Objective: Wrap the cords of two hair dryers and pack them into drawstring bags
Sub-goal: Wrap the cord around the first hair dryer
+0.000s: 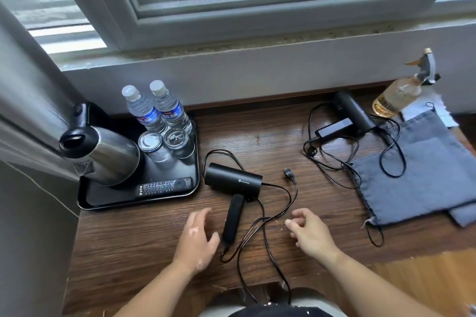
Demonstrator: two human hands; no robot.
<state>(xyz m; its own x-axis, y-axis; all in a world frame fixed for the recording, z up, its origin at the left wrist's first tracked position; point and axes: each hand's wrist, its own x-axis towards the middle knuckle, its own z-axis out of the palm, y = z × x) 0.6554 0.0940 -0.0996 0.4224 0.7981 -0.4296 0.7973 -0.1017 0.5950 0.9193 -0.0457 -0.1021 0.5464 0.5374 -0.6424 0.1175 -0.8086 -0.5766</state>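
we've got our left hand (197,238) and right hand (310,233) spread and empty, flanking the near dryer (233,180) at twelve o'clock, its cord (262,237) sprawling loose between them, ready for gathering.

Counter (270,136): runs under the window sill, carrying everything.
Tray (88,201): far left on the counter.
On the tray: kettle (103,154) at left; two bottles (157,110) at the back; two glasses (164,141) before them; remote (164,185) at the front.
Near dryer (233,180): middle of the counter, right of the tray, handle toward the person, cord (280,213) looping right.
Hands: left hand (197,235) left of the handle, right hand (309,231) right of the cord.
Far dryer (354,113): back right.
Bags (422,172): right, stacked, before the far dryer.
Spray bottle (401,90): behind the bags.
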